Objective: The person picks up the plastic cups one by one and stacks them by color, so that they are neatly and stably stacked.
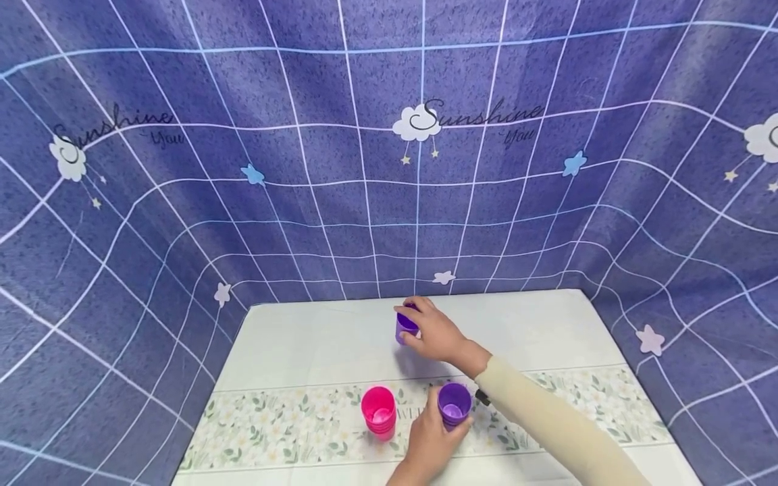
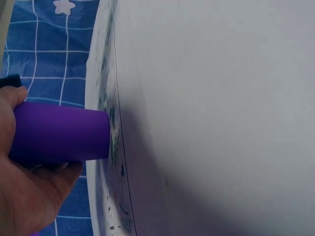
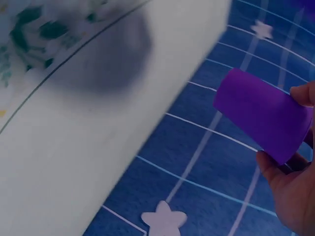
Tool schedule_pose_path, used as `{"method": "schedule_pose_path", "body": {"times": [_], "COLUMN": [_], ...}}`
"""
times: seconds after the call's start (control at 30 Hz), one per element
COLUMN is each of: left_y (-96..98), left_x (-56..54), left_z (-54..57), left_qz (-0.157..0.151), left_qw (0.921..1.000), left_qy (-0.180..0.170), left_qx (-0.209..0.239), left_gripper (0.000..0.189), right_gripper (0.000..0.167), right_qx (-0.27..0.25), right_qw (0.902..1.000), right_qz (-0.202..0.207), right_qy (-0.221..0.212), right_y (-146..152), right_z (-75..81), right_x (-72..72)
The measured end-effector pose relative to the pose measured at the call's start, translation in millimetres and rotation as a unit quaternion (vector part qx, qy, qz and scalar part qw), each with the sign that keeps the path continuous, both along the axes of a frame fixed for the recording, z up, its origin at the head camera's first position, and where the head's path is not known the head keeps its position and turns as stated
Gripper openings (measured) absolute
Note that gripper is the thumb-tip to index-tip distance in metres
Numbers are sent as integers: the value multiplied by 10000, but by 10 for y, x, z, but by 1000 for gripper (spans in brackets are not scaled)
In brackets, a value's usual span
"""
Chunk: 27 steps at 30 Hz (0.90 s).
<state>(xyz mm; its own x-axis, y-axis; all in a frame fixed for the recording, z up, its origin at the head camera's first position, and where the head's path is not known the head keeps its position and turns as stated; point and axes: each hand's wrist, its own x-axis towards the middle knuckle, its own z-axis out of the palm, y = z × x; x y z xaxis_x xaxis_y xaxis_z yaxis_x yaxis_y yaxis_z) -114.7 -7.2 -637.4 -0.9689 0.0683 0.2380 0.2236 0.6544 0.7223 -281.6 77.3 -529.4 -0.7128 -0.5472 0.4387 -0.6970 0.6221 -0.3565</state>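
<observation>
My left hand (image 1: 430,437) grips a purple cup (image 1: 454,403) from its left side; the cup stands mouth up on the floral band of the table. In the left wrist view this purple cup (image 2: 61,132) has its base at the tabletop. Farther back, my right hand (image 1: 439,332) holds another purple cup (image 1: 406,327) near its rim. That purple cup (image 3: 266,115) is tilted and held in the air in the right wrist view. To the left of my left hand stands a stack of nested pink cups (image 1: 379,412), mouth up and untouched.
The white table (image 1: 316,344) has a printed floral band (image 1: 279,432) across its front part. Blue gridded fabric (image 1: 389,202) with clouds and stars hangs behind it and along both sides.
</observation>
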Motion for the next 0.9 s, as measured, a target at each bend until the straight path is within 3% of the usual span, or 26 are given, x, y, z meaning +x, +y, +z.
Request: {"method": "schedule_pose_path", "body": {"times": [0.33,0.47,0.7,0.9], "left_y": [11,20,29,-7], "left_x": [-10,1,-14,-26], "left_z": [28,-1,-29,-31], "left_qz": [99,40,7,-171], "left_qw": [9999,9998,9993,9997], "left_qy": [72,192,365,186], "left_qx": [-24,-20,-25,40], "left_gripper": [73,71,72,72], "right_gripper": [53,53,53,53], "right_qx": [-831,-1023,-1368,-1874], "right_qw": [9957,9941,9894,9799], "right_qz": [-133,-219,-417,-599], "right_qy": [399,271,251,321], "right_y": [226,311,467,598], "right_z": [217,249,260,195], "right_x": [342,490,761,1041]}}
